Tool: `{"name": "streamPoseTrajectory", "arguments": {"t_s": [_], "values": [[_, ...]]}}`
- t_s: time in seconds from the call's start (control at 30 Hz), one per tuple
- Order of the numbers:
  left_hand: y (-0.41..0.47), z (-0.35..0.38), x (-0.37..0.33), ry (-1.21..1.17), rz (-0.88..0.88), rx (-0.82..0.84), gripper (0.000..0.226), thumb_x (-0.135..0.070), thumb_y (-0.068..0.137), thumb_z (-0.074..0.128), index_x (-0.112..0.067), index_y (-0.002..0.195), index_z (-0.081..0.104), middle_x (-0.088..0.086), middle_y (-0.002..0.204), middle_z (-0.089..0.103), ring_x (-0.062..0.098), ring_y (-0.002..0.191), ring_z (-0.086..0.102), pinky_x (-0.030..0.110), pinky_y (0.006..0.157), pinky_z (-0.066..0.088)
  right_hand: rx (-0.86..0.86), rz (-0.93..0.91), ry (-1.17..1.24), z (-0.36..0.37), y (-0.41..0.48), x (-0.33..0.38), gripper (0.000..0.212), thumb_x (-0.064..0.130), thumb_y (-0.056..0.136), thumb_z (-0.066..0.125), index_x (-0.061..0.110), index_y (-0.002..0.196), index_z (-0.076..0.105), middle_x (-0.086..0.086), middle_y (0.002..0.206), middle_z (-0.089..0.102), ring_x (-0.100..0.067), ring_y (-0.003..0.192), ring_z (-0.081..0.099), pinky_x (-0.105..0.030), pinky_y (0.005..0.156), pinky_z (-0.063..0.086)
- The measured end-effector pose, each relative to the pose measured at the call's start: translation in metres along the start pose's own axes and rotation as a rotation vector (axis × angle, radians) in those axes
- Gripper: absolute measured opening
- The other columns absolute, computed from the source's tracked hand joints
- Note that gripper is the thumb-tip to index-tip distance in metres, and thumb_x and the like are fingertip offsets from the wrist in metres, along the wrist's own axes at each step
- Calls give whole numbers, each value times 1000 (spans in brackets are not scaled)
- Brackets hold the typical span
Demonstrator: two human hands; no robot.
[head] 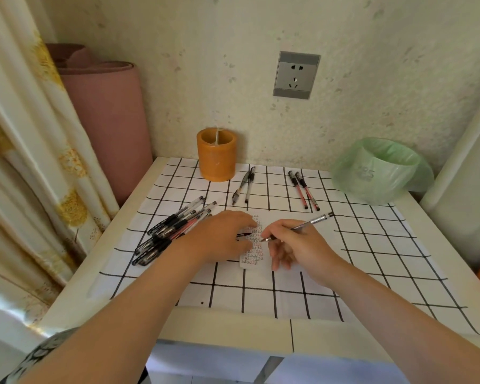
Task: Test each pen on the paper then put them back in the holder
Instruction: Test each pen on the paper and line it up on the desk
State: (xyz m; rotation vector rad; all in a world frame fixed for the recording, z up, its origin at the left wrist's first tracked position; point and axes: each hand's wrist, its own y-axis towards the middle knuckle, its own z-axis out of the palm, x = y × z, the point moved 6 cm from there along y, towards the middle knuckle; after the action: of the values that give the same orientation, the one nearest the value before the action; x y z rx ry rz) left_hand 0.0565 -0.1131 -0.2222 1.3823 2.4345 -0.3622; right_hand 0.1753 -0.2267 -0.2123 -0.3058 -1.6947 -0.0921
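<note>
- Fingers (273, 230) of the right hand (297, 245) are clamped on a pen (311, 223) near its tip; the tip touches the paper (257, 258) and the back end slants up to the right.
- Left hand (222, 236) lies on the paper's left side, fingers (245, 221) nearly straight and together, pressing it down; a short dark piece shows at their tips.
- Paper, a narrow white strip with rows of small marks, lies on the checked cloth (372, 259) covering the surface (233, 325).
- Pile of pens (172, 231) lies just left of the left hand.
- Two pens (243, 185) lie near the orange holder (216, 153), which stands at the back.
- Two red pens (304, 189) lie farther right, near a green-bagged bin (377, 170).
</note>
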Motion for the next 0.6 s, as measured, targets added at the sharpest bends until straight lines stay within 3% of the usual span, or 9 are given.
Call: {"name": "streamPoseTrajectory", "arguments": {"t_s": [0.1,0.2,0.33,0.6], "values": [[2,2,-4,60,32,27,59,-53,88,62,-33,142,48,-13,149,42,11,137,34,42,110,37,15,33,-96,4,1,-6,17,-2,93,52,9,91,65,-14,68,68,-32,59,68,-25,41,34],[3,0,-4,71,33,9,60,-57,86,63,-32,140,50,-14,146,44,11,135,34,43,109,38,31,28,-166,4,4,-8,17,-11,84,57,5,82,60,-14,63,65,-26,55,65,-24,43,41],[6,-1,-6,82,36,-16,62,-60,81,66,-33,136,52,-16,139,46,10,132,36,42,106,40,34,-7,-301,4,5,-12,11,-5,77,65,5,75,59,-4,53,61,-21,48,56,-31,50,47],[12,-2,-8,84,5,-17,63,-60,75,69,-36,131,53,-15,132,45,11,128,36,37,101,40,24,-185,-434,9,3,-8,18,-3,74,68,6,67,54,-7,65,59,-11,56,50,-32,52,42]]}}
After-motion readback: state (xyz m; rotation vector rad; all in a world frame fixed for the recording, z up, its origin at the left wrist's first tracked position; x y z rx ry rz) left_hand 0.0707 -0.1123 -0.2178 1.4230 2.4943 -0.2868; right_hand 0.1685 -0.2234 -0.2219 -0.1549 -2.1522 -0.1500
